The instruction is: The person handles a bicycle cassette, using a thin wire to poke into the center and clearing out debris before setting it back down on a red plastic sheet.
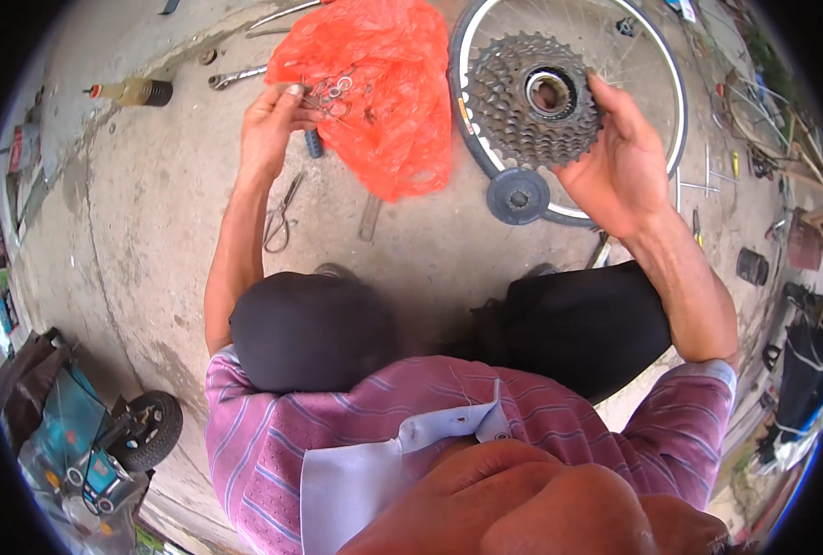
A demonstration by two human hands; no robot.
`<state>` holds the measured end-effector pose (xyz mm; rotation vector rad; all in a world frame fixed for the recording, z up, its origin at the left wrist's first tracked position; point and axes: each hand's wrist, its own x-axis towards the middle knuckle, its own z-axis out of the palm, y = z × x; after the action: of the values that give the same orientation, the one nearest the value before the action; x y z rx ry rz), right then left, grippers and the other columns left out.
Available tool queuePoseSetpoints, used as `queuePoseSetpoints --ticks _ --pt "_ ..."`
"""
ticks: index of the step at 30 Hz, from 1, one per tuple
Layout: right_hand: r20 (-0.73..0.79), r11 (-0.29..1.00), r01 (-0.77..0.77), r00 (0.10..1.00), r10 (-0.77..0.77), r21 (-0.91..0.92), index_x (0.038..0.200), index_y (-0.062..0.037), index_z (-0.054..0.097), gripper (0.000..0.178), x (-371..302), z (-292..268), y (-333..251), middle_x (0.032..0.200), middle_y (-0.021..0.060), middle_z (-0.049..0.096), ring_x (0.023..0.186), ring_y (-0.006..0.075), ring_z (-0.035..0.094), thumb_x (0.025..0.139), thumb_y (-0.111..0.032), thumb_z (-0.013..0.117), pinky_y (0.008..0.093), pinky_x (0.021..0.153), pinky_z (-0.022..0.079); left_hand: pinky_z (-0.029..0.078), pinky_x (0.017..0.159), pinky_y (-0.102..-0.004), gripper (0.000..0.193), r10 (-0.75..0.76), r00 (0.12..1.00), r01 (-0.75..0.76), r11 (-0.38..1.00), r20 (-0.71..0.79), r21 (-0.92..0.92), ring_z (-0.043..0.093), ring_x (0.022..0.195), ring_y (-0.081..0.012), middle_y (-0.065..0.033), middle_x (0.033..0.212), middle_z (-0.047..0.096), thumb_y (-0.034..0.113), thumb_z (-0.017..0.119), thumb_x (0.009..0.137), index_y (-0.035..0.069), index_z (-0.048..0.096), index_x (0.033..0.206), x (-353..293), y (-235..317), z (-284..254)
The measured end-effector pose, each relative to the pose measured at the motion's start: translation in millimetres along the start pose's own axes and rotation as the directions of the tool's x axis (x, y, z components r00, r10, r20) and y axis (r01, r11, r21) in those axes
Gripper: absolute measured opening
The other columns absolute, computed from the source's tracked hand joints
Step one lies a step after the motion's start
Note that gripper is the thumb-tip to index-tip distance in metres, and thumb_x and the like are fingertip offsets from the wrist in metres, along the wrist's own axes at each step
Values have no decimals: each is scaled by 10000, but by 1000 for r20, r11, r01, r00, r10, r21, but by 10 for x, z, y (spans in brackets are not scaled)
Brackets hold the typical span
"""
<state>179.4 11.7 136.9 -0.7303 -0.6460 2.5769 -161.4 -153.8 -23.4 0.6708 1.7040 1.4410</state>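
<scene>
In my right hand [622, 171] is a dark multi-sprocket bicycle freewheel [504, 106], its round central hole turned up towards me. The thumb and fingers grip its right edge, above a bicycle wheel [681, 102] lying on the ground. My left hand [277, 120] is closed in a pinch at the left side of a crumpled red plastic bag [402, 139]. Small metal rings [339, 87] and thin bits lie on the bag beside the fingertips. Whatever the pinch holds is too small to make out.
A black disc [518, 196] overlaps the wheel's near rim. Scissors [279, 227] and a flat metal strip [369, 217] lie on the concrete before my knees. A wrench [238, 77] and a bottle of yellowish liquid [134, 92] are farther left. At the lower left stands a small black tyre [157, 427].
</scene>
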Motion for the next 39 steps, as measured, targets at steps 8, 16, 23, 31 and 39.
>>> queuePoseSetpoints --ticks 8,16,23,31,39 --pt "-57 999 32 998 -32 -14 1262 16 561 419 -56 76 -24 1207 123 660 1113 227 630 1046 -305 399 432 1034 478 605 768 -490 303 792 465 -722 598 395 -348 675 930 -398 -307 1135 580 220 404 1061 -27 501 1207 -721 1994 768" --pt "-53 999 51 997 -51 -13 1263 14 569 430 -172 114 -26 1174 116 673 1110 222 631 1046 -315 395 429 1021 482 608 803 -531 236 806 382 -870 479 452 -120 659 973 -365 -279 1101 584 182 429 1050 -24 499 1140 -796 1942 1159" --pt "6 987 111 994 -111 -116 1201 15 628 377 -186 71 17 1146 107 689 1089 197 640 958 -274 619 396 1010 483 611 804 -521 252 798 342 -909 415 497 -41 660 963 -353 -272 1091 584 199 409 1058 -24 501 1131 -833 1969 1168" --pt "20 971 100 995 -98 -216 1157 21 656 333 -182 118 48 1115 105 708 1060 195 653 906 -195 687 376 1016 476 616 795 -491 263 807 308 -939 344 503 22 668 939 -334 -261 1076 593 207 395 1066 -27 505 1113 -888 2001 1141" --pt "56 965 122 992 -112 -234 1157 25 654 328 -186 116 76 1114 104 708 1059 188 653 902 -179 685 370 1020 472 614 777 -453 271 806 279 -955 289 522 63 677 911 -330 -249 1050 606 218 403 1069 -31 504 1095 -971 2039 1133"
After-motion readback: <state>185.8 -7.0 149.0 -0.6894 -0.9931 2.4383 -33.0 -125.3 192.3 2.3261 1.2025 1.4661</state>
